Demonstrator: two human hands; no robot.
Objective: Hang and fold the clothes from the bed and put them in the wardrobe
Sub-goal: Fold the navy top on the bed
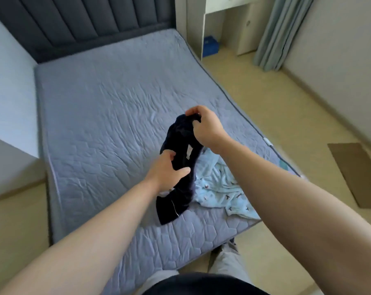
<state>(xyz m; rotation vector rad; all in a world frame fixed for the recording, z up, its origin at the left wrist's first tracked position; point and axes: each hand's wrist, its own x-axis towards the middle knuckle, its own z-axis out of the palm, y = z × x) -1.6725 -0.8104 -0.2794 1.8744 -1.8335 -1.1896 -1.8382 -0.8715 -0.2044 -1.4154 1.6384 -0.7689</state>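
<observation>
Headboard (80,24) at far end of bed (108,116). Held garment (180,145) hangs over bed near its right edge, right hand (206,126) at its top, left hand (165,169) lower. Crumpled garment (218,188) lies on bed just right of it, by the foot corner. Cardboard sheet (357,173) on floor (265,92), right of bed.

A grey quilted bed (99,107) carries a crumpled pale-blue garment (218,188) (small dark print) near its foot.
</observation>
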